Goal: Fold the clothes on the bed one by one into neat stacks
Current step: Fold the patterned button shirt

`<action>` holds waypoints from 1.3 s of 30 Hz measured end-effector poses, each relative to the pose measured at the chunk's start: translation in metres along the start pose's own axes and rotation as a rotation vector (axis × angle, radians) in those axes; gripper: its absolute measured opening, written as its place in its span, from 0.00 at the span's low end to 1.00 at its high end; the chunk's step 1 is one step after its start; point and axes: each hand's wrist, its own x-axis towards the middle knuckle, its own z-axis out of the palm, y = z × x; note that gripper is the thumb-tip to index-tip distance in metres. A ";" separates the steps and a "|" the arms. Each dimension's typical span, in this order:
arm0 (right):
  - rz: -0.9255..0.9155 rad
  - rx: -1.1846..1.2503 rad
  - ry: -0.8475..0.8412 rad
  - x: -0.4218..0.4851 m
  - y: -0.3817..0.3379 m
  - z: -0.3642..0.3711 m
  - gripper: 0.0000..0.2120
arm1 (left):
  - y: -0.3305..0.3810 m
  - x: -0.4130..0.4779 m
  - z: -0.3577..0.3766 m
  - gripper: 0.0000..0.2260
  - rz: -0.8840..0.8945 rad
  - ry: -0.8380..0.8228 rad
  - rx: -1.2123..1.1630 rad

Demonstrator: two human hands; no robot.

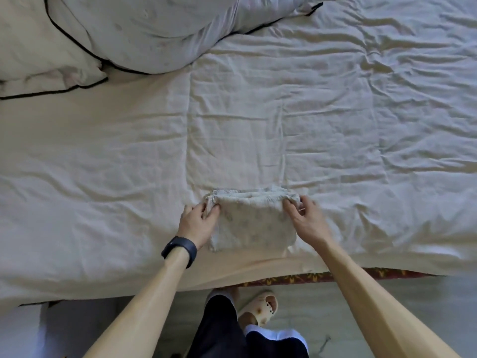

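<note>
Now you have a small folded garment (254, 220) lying on the bed (129, 164), close to its near edge and about midway between your two forearms. It is pale cream, almost the same tone as the rumpled sheet under it, with a faint scattered print that is too soft to make out. Folded, it forms a rough rectangle with rounded near corners. Its long axis runs left to right, parallel to the bed's near edge. The far side shows several stacked, slightly gathered layers of cloth, and that bunched edge points away from you toward the middle of the bed. The near edge lies flat and smooth.

Your left hand (197, 223) pinches the far left corner, thumb on top and fingers curled round the bunched layers. Your right hand (305, 220) pinches the far right corner the same way, thumb on the top face and fingers wrapped over the end. A dark wristband (180, 248) sits on your left wrist.

A pillow (144, 32) with dark piping lies at the far left of the bed. On the floor below you stands a cream slipper (260, 306).
</note>
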 end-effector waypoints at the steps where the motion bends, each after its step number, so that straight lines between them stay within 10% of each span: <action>1: 0.004 -0.015 0.023 0.007 -0.003 0.005 0.17 | 0.003 0.004 0.006 0.22 -0.041 0.006 -0.055; 21: 0.182 -0.204 0.160 0.060 0.012 0.051 0.29 | -0.014 0.050 0.046 0.18 -0.029 0.216 0.452; 27: -0.361 -0.455 0.434 0.044 0.008 0.050 0.24 | 0.007 0.032 0.068 0.25 0.605 0.339 0.588; 32: -0.407 -0.634 0.180 0.047 0.028 0.076 0.26 | -0.007 0.044 0.102 0.28 0.557 0.107 0.776; 39: -0.296 -0.712 0.112 0.069 0.058 0.088 0.30 | -0.059 0.063 0.097 0.34 0.432 0.192 0.753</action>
